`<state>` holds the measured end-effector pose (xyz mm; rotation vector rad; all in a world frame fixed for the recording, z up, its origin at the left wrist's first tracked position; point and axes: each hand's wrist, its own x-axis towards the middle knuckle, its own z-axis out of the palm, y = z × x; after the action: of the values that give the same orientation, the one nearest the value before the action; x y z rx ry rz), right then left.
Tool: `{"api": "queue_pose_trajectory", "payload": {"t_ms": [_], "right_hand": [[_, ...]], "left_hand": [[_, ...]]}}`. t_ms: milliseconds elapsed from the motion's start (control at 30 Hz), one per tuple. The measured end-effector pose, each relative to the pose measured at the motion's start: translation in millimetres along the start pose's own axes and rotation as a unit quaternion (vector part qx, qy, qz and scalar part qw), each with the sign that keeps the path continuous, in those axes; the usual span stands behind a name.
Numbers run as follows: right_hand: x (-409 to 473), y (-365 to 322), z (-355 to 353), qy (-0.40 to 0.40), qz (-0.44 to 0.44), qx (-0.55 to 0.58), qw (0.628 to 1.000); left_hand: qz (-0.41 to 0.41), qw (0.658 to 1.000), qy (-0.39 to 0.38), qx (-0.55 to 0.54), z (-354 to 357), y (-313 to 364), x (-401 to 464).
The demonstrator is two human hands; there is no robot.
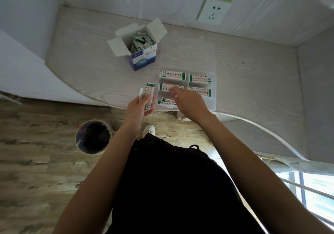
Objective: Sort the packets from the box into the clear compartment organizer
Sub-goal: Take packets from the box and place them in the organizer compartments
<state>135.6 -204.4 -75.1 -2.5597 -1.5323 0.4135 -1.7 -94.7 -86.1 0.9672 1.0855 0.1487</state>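
**Hands at the organizer, packets held in the left**

Left hand (140, 107) was curled round a small stack of white packets (149, 93), thumb across their face; the stack stood on end just left of the clear compartment organizer (214, 89), over the counter (86, 74) edge. Right hand (188, 102) reached over the organizer's near-left area, fingers bent downward with fingertips (173, 93) at the middle-left compartment. Whether they pinched a packet could not be told; the fingertips were blurred.

The organizer lay on the counter directly in front of the hands, its clear lid (189, 53) open and flat behind it. Packets with green-edged labels lay flat in its compartments: one far-left (173, 75), one far-right (200, 78), one middle-left (166, 86) partly under the right fingers, one middle-right (200, 91), and more in the near-left compartment (165, 101), largely hidden by the right hand.

The box (142, 56), blue and white with flaps open, stood beyond and left of the organizer, well apart from both hands, with many loose packets inside (142, 41).

A wall socket (214, 10) with a yellow label sat above the counter. A bin (93, 137) stood on the wood floor (36, 161) to the left of the person.
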Motion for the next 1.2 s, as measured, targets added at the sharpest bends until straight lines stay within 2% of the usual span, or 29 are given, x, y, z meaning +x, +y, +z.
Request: {"api": "queue_pose_trajectory", "payload": {"t_ms": [133,300,400,500,600,633,700,767,900,1000,1100,1200], "right_hand": [[1.8,-2.7,0.2,-0.029,-0.013,-0.081,0.996],[2.9,-4.6,6.8,-0.041,-0.028,-0.053,0.997],[0.7,1.5,11.4,-0.013,-0.050,-0.005,0.999],[-7.0,1.9,11.0,0.064,-0.052,0.078,0.994],[-11.2,-3.1,1.9,0.125,0.053,0.246,0.960],[-10.6,-3.7,-3.2,0.114,0.096,0.309,0.939],[-10.4,-0.5,-9.9,0.088,0.143,0.396,0.903],[-12.6,5.3,-12.7,0.089,0.140,0.362,0.918],[-15.9,14.2,-6.0,0.099,0.137,0.249,0.954],[-11.8,13.4,1.3,0.062,0.135,0.151,0.977],[-7.1,11.8,1.0,0.041,0.134,0.089,0.986],[-3.6,12.2,0.7,0.025,0.100,0.016,0.995]], "left_hand": [[0.013,0.999,-0.015,0.028,1.1,2.7,-1.1],[0.049,0.994,-0.027,0.090,3.2,7.5,-0.7],[0.072,0.986,-0.031,0.149,2.4,8.8,2.4],[0.121,0.969,-0.044,0.210,4.9,12.5,1.2],[0.158,0.951,-0.055,0.260,7.0,16.1,1.0],[0.186,0.935,-0.060,0.297,7.7,17.1,1.5],[0.255,0.871,-0.075,0.414,11.0,18.1,3.3],[0.314,0.799,-0.075,0.507,16.9,19.8,6.6],[0.372,0.706,-0.055,0.599,29.7,23.0,16.6],[0.389,0.665,-0.056,0.635,33.8,24.0,22.7],[0.428,0.626,-0.037,0.650,32.3,26.2,23.2],[0.460,0.611,0.000,0.644,24.4,27.0,24.2]]}}
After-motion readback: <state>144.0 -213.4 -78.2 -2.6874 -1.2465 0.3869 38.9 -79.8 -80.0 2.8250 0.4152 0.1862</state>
